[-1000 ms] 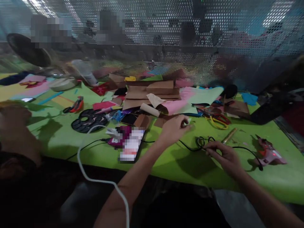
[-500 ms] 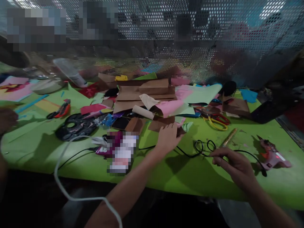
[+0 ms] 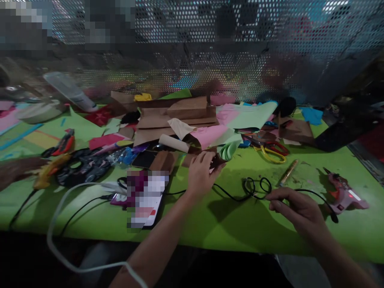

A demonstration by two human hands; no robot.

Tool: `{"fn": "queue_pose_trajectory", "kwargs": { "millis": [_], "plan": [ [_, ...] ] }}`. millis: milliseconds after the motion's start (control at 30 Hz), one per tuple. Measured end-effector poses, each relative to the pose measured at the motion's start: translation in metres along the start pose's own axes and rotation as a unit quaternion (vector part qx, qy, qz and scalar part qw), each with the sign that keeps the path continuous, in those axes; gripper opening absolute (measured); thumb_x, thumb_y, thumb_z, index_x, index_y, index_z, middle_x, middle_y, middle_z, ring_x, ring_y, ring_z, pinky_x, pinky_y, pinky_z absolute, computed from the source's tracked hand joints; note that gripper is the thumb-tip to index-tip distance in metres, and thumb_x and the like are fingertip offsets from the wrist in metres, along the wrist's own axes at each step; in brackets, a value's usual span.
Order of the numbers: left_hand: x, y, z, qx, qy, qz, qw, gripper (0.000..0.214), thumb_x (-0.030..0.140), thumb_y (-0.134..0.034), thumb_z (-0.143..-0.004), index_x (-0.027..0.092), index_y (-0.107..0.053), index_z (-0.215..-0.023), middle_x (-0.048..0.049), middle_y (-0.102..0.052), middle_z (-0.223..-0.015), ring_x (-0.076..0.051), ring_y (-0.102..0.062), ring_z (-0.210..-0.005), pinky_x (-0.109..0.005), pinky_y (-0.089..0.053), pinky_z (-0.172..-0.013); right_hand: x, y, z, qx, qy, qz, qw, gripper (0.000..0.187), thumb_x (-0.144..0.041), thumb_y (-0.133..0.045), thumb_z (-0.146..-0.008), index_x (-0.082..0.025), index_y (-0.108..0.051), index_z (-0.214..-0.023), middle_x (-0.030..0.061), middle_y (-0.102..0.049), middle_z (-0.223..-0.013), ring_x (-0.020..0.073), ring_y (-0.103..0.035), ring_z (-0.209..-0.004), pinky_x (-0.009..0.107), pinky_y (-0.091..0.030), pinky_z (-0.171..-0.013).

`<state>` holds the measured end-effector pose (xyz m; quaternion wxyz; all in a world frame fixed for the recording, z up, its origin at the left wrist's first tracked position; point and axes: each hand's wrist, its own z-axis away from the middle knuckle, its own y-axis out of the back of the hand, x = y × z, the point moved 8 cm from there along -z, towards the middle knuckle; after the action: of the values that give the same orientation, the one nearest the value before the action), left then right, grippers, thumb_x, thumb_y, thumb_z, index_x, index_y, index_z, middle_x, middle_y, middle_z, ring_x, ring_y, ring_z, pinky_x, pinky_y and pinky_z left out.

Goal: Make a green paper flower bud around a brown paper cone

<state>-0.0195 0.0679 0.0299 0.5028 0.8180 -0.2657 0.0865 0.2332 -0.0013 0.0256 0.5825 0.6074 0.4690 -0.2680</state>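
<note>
My left hand (image 3: pixel 202 172) is closed around a small paper piece with curled, layered light green paper (image 3: pixel 229 150) sticking out past the fingers. Part of it, brown and dark, is mostly hidden by the hand. My right hand (image 3: pixel 300 210) is held low over the table with thumb and forefinger close together. Whatever they may pinch is too small to make out. Just beyond those fingertips loops a black cable (image 3: pixel 249 188). To the right lies a pink glue gun (image 3: pixel 345 196) with a red light showing.
Another person's hand (image 3: pixel 21 172) holds a yellow glue gun (image 3: pixel 49 172) at the left. A phone (image 3: pixel 150 204) and white cable (image 3: pixel 52 224) are near the front. Brown paper (image 3: pixel 180 114), a cardboard tube (image 3: pixel 174 143), yellow-handled scissors (image 3: pixel 271 156) and a perforated metal screen (image 3: pixel 192 28) stand farther back.
My left hand has lifted the curled green paper and turned it, so more of it shows. My right hand has barely moved. The other person's hand has come in with a yellow glue gun.
</note>
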Motion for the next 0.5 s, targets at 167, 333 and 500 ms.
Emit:
{"fn": "queue_pose_trajectory", "kwargs": {
  "millis": [167,333,500],
  "plan": [
    [0.003,0.007,-0.001,-0.004,-0.002,0.002,1.0,0.019,0.039,-0.06,-0.095,0.02,-0.06,-0.101,-0.0061,-0.069,-0.099,-0.023,-0.063,-0.097,-0.034,-0.046,-0.085,0.004,0.002,0.002,0.008,-0.007,-0.009,1.0,0.013,-0.037,-0.068,-0.091,-0.027,-0.077,-0.094,0.0022,-0.073,-0.074,0.0177,-0.07,-0.067,0.026,-0.056,-0.064],
    [-0.004,-0.005,-0.001,-0.062,0.031,-0.013,0.997,0.02,0.039,-0.058,-0.096,0.02,-0.06,-0.104,-0.0068,-0.07,-0.102,-0.023,-0.064,-0.096,-0.035,-0.047,-0.084,0.014,0.003,0.006,0.002,-0.027,-0.021,0.999,0.017,-0.04,-0.068,-0.091,-0.025,-0.076,-0.095,0.0034,-0.072,-0.074,0.0183,-0.069,-0.068,0.027,-0.057,-0.064],
    [-0.01,-0.031,0.003,-0.129,0.048,-0.025,0.99,0.024,0.034,-0.059,-0.095,0.02,-0.061,-0.114,-0.0078,-0.07,-0.108,-0.024,-0.066,-0.103,-0.037,-0.049,-0.088,0.016,0.01,0.012,0.021,-0.054,-0.032,0.998,0.021,-0.045,-0.071,-0.088,-0.026,-0.077,-0.091,0.0039,-0.072,-0.073,0.0186,-0.069,-0.065,0.026,-0.057,-0.06]
  ]
}}
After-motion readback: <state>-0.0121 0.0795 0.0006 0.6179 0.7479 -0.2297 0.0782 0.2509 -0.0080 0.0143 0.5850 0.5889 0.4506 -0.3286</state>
